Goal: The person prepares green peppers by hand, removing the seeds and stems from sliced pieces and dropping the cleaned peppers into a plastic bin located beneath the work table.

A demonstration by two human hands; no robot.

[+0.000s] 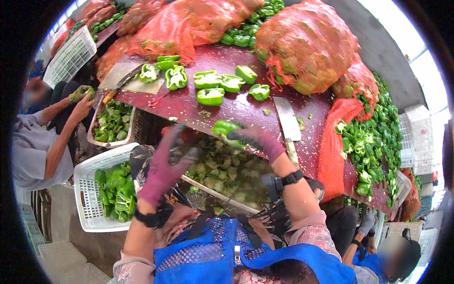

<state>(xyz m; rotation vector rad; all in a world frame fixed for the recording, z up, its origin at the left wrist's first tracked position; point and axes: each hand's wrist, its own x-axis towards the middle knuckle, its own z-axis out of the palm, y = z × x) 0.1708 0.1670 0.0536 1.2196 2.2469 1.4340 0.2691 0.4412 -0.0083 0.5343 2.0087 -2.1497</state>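
Observation:
Both my hands wear magenta gloves with dark fingers. My right hand (262, 143) grips a piece of green bell pepper (225, 127) at the near edge of the red table (184, 106). Lower and to the left, my left hand (163, 173) is held in the air, slightly blurred, its fingers spread and nothing in them. Several cut bell pepper halves (210, 96) lie on the tabletop beyond, some showing their pale insides. To the right of them rests a broad-bladed knife (287, 118), its handle toward me. Under my hands stands a container of green pepper scraps (227, 173).
Red mesh sacks of peppers (307, 47) crowd the table's far side. Loose green peppers (378, 137) are heaped at the right. At my left is a white basket (82, 189) with pepper pieces. A co-worker (42, 137) sits farther left, another person (378, 260) at the lower right.

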